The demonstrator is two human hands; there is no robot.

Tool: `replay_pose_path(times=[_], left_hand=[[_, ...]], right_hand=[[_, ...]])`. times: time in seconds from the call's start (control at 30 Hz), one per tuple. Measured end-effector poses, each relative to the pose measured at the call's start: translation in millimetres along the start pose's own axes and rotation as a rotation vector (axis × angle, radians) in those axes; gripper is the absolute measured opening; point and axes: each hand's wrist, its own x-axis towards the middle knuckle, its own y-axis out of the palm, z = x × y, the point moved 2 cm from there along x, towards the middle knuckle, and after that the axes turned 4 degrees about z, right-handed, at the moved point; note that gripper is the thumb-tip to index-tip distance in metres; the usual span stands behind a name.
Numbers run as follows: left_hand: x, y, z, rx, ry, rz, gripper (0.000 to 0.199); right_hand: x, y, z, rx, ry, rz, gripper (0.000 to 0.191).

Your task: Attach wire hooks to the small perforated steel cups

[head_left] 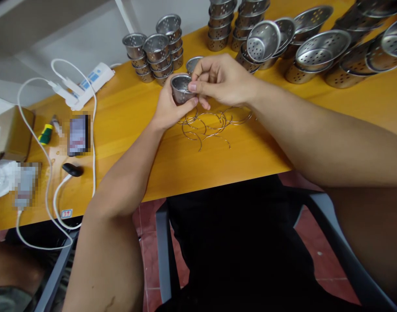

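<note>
My left hand (172, 106) is wrapped round a small perforated metal cup (181, 93), its opening tilted up toward me. At the cup's right rim, my right hand (218, 80) has thumb and index finger pinched together; whatever lies between them is too small to make out. Several thin curved wire pieces (214, 125) lie loosely on the wooden table just below both hands. Behind my right hand another metal cup (193, 64) is partly hidden.
Stacked perforated cups (155, 47) stand at the back, with more stacks and larger tilted cups (322, 50) at the right. To the left are a power strip (94, 84) with white cables, a phone (77, 135), a green-yellow tool (46, 134) and a cardboard box (14, 134).
</note>
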Motion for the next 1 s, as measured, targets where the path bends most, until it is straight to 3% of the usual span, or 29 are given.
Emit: replay_pose_path(times=[0.4,0.57,0.63,0.87,1.0], left_hand=[[-0.1,-0.7,-3.5,0.053,0.020,-0.014,0.073],[1.5,1.0,11.4,0.068,-0.016,-0.072,0.080],[2.3,0.2,17.4,0.077,-0.025,-0.099,0.082],[1.8,-0.8,14.0,0.144,0.020,-0.134,0.085],[2.9,-4.5,15.7,0.230,0.046,-0.203,0.081]], right_hand=[[0.8,0.9,-7.8,0.016,-0.032,0.034,0.064],[-4.6,-2.6,-1.5,-0.261,-0.193,-0.203,0.047],[-5.8,-3.7,-1.0,-0.374,-0.242,-0.243,0.042],[-4.7,8.2,-7.7,-0.619,-0.200,-0.078,0.020],[-9.9,0.1,-0.2,-0.669,-0.232,-0.354,0.028]])
